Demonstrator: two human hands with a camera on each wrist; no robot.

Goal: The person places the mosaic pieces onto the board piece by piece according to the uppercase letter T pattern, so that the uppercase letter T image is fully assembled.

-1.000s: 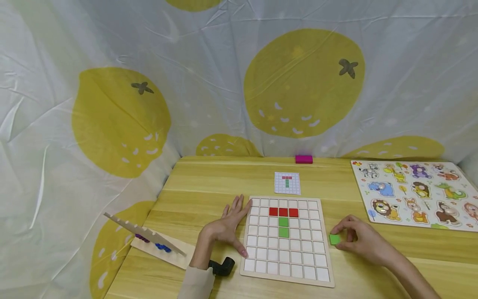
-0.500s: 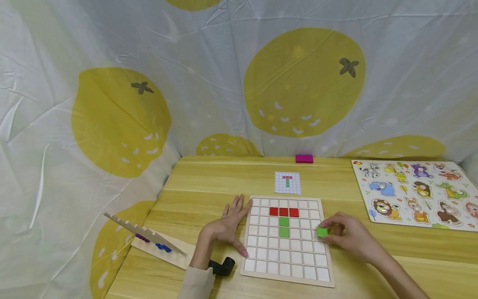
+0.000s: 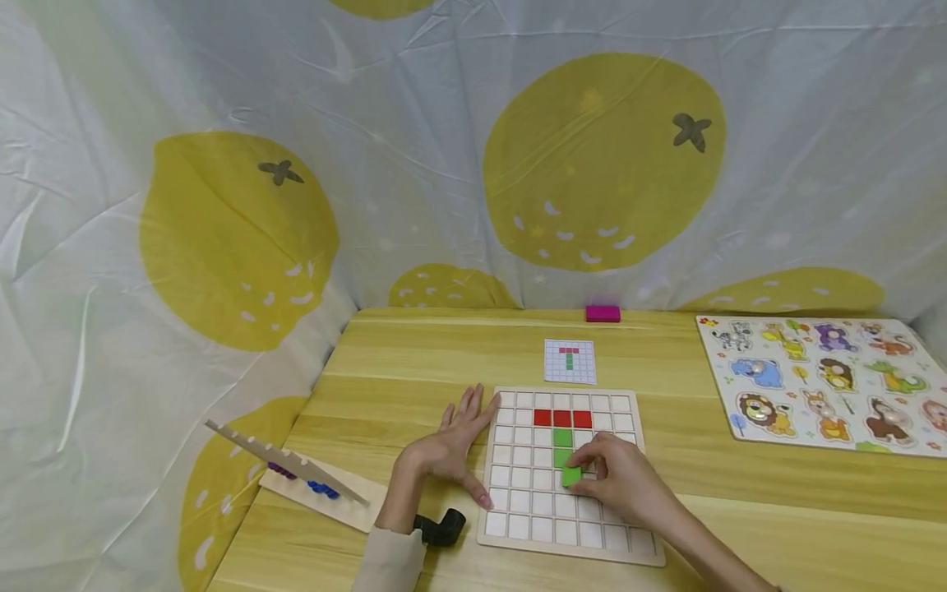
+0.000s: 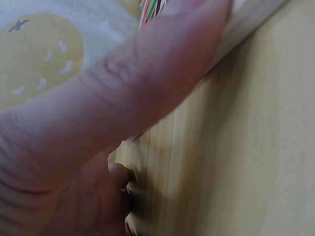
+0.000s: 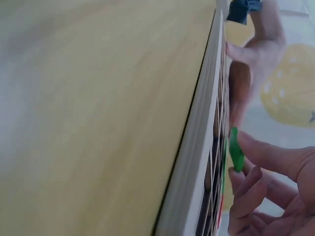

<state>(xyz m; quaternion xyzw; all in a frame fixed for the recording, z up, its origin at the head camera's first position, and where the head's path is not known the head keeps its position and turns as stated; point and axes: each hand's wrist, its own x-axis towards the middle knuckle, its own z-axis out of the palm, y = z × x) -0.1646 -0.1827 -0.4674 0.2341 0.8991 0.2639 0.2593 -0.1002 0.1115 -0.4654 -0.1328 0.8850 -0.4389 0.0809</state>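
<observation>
A wooden grid board (image 3: 543, 546) with white square cells lies on the table. Three red tiles (image 3: 561, 419) form a row near its top, and two green tiles (image 3: 562, 438) run down from the middle one. My right hand (image 3: 621, 481) pinches another green tile (image 3: 571, 476) between thumb and fingers, close over the cell below that column. In the right wrist view this green tile (image 5: 236, 150) is tilted just above the board's surface. My left hand (image 3: 444, 452) rests with spread fingers along the board's left edge, thumb (image 4: 147, 73) at the frame.
Behind the board lies a small pattern card (image 3: 569, 362) with a red and green T. A magenta block (image 3: 602, 314) sits near the curtain. An animal puzzle (image 3: 829, 386) is at right. A wooden rack (image 3: 325, 485) with coloured pieces and a black object (image 3: 441, 529) are at left.
My right hand has carried the green tile leftward from beside the board's right edge to below the green column. My left hand has stayed in place.
</observation>
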